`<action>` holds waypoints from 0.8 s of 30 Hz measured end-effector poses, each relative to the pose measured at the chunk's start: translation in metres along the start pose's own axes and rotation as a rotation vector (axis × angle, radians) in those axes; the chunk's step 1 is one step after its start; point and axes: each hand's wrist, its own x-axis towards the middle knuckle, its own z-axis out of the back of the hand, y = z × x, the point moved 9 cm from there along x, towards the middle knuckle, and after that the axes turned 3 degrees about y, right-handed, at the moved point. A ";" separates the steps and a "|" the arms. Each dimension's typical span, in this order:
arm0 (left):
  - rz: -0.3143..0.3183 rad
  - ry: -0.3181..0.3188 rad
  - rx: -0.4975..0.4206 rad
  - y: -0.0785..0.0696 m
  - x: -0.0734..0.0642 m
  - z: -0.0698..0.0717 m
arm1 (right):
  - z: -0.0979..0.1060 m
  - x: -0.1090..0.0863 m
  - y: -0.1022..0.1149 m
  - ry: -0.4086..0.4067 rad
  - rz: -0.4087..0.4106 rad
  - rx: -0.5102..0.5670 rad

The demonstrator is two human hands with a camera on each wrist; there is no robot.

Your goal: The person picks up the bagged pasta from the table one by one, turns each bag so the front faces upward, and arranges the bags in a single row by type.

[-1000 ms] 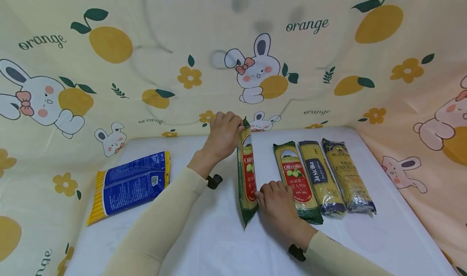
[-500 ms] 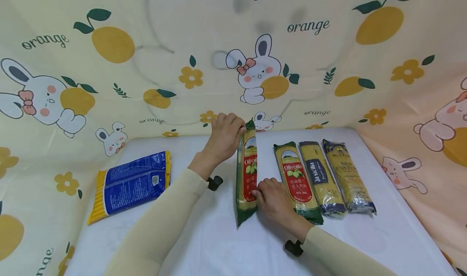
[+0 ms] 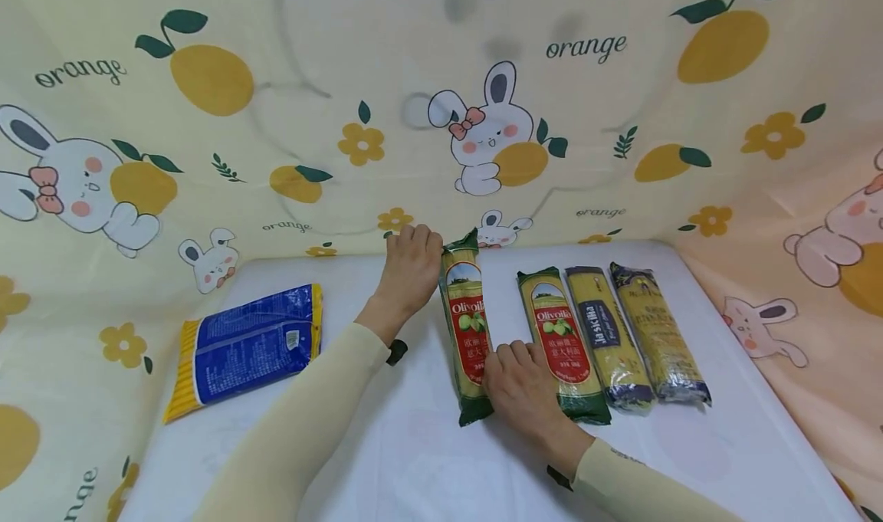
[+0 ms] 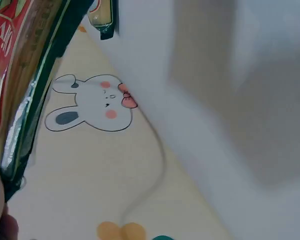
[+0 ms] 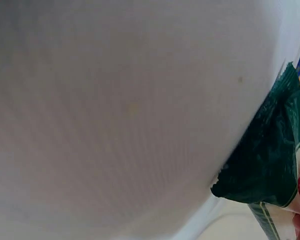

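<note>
Five long packets lie on the white bench: two green-and-red Olivoila spaghetti packets, one yellow-and-navy packet, one dark patterned packet, one blue-and-yellow packet well apart at left. Between both hands lies the nearer Olivoila packet, flat, long axis running away from the person; its twin lies just right. Left hand curls against its far end; right hand presses its near edge.
</note>
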 end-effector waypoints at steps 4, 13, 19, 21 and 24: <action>0.011 0.037 -0.115 0.005 -0.002 -0.007 | -0.001 0.001 0.000 0.006 -0.003 0.017; -0.103 -0.007 -0.184 0.005 -0.001 0.001 | -0.012 -0.010 -0.023 0.130 -0.199 0.280; -0.111 -0.037 -0.234 0.008 -0.002 0.004 | -0.026 -0.008 -0.033 0.232 -0.316 0.405; -0.097 -0.040 -0.232 0.010 -0.003 0.003 | -0.027 -0.005 -0.032 0.226 -0.298 0.412; -0.065 -0.028 -0.207 0.014 -0.005 0.000 | -0.024 -0.002 -0.027 0.187 -0.211 0.349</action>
